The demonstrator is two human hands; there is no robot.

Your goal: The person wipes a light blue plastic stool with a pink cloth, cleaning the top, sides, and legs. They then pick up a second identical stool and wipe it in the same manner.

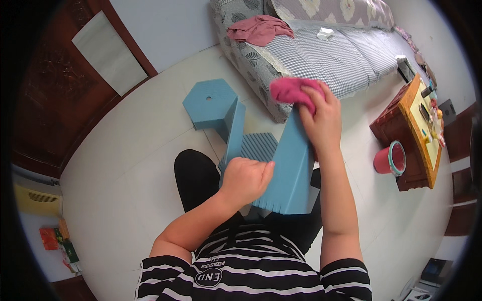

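Observation:
A light blue plastic structure [292, 160] with sloping panels stands between my knees. My left hand [246, 177] is closed on the edge of one of its thin upright panels [234, 126]. My right hand [322, 113] holds a crumpled pink cloth [292, 90] at the far end of the wide sloping panel. Between the two panels lies a ribbed blue surface [260, 146]. A blue hexagonal part [211, 99] with a small hole sits beyond my left hand; whether it is joined to the rest I cannot tell.
Ahead stands a sofa [324, 56] with a checked cover, a pink garment [260, 30] and white tissue [325, 34]. To the right are a wooden desk [406, 139] with small items and a red bucket [386, 160]. A carved wooden door [56, 67] is at left, above pale floor tiles [124, 180].

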